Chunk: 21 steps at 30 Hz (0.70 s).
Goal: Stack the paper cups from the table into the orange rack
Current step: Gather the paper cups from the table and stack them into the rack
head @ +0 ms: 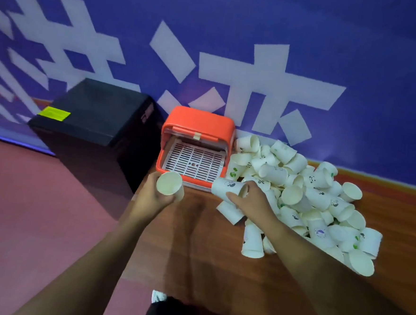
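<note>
My left hand (150,197) was curled round a plain white paper cup (169,184), gripping its side wall low down, with the open mouth turned up towards me. My right hand (250,201) gripped a second white paper cup with a small printed picture (225,187). That one lay on its side, thumb underneath, at the near-left edge of the heap. Both cups hung just in front of the open orange plastic rack (199,122), close to it but not inside.

I judged these cups to be very light and thin-walled. They would be easy to crush if squeezed at the middle and firmer at the rolled rim and the base. The best hold would be a loose wrap round the wall near the base, so that the mouth stays round and one cup slides into the next. The paper looked dry and not slippery.

I had two cups in hand, one in each. The heap of white paper cups (310,199) spread over the brown wooden counter (207,250) to the right of the rack. It was too tangled to count exactly, and I guessed several dozen. There was one rack, and I could see no cup on its pale slotted tray (194,162). One black box (99,115) stood just left of the rack, and behind everything was a blue wall (357,44) with large white lettering.
</note>
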Motion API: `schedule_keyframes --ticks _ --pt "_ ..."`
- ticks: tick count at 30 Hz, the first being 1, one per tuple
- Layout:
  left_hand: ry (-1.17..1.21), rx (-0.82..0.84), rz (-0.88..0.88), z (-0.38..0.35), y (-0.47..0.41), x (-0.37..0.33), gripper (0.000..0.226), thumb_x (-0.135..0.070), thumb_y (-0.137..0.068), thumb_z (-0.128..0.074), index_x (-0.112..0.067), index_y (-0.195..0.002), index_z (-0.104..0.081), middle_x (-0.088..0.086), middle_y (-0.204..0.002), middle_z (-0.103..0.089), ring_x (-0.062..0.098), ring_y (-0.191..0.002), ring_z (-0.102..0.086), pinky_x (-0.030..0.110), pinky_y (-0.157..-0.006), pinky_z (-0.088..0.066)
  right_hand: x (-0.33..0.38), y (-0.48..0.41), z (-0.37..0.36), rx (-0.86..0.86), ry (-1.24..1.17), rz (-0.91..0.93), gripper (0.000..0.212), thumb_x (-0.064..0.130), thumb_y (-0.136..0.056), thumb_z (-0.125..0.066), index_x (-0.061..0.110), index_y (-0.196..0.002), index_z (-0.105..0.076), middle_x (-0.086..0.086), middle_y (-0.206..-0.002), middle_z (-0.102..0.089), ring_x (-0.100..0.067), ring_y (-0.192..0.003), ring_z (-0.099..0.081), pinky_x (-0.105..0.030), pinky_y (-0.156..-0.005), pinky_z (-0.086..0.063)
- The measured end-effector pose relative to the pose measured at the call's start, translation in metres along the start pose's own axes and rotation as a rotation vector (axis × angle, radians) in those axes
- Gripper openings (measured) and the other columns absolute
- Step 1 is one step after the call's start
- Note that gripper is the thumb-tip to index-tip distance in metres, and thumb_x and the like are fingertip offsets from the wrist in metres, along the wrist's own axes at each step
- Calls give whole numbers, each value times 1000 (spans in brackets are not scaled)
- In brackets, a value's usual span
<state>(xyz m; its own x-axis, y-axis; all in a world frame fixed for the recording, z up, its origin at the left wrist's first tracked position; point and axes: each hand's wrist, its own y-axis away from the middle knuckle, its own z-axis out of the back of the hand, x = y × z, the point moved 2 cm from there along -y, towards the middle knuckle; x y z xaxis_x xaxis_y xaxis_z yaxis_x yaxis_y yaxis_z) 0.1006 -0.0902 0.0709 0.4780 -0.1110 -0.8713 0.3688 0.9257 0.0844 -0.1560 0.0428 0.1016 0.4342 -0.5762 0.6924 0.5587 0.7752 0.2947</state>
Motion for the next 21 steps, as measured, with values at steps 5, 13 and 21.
schedule_keyframes --ticks 5,13,21 --pt "69 25 17 15 -56 14 64 -26 -70 -89 -20 -121 -51 -7 -111 -61 7 -99 -61 9 -68 -42 40 -41 -28 -4 -13 -49 53 57 -82 -65 17 -113 -51 2 -100 -64 -16 -92 -62 -38 -84 -52" --pt "123 101 -62 0 -159 51 57 -28 -71 -89 -27 -117 -55 -6 -113 -63 2 -100 -62 17 -81 -51 61 -109 -85 -85 -58 -67 62 54 -70 -77 29 -120 -50 9 -117 -61 -10 -108 -60 -34 -93 -52" --pt "-110 314 -156 -28 -208 90 58 -12 -74 -79 -17 -125 -53 2 -121 -53 17 -110 -55 28 -89 -45 59 -136 -121 -113 42 69 77 38 -76 -80 20 -139 -39 -2 -136 -47 -18 -125 -45 -32 -103 -40"
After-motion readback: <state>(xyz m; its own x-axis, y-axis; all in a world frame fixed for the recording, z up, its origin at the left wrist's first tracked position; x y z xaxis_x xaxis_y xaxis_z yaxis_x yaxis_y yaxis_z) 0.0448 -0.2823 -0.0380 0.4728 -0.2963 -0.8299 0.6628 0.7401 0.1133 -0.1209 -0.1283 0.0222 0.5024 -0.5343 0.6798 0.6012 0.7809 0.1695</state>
